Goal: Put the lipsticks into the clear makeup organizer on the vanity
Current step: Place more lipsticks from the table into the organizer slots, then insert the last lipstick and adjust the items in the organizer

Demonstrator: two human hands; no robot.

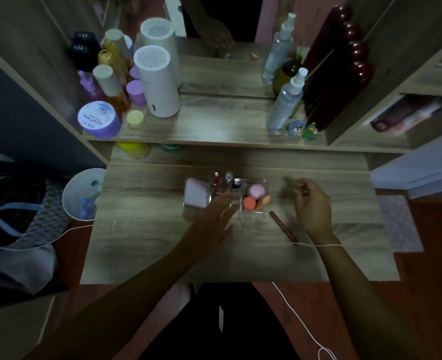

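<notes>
The wood-grain laminate counter [162, 255] carries a clear acrylic makeup organizer [225, 196] with square compartments near its middle. Three slim upright lipsticks with glossy caps [226, 179] stand in its rear slots. A pale pink rectangular box [195, 193] fills the left compartment. The right compartment holds round and teardrop-shaped matte sponges in pink and orange [255, 197].

The left hand [212, 222] lies flat over the organizer's front edge, fingers spread and released, grasping nothing; motion blur hides whether it touches the acrylic.

The right hand [312, 206] hovers just right of the organizer, its fingers curled around a thin, pale, stick-like item [303, 191]; blur prevents identifying it.

A long, slender reddish-brown pencil-shaped cosmetic [282, 226] lies diagonally on the counter between the two hands, just beside the organizer's front right corner.

A thin white cord [316, 246] crosses the right wrist.
</notes>
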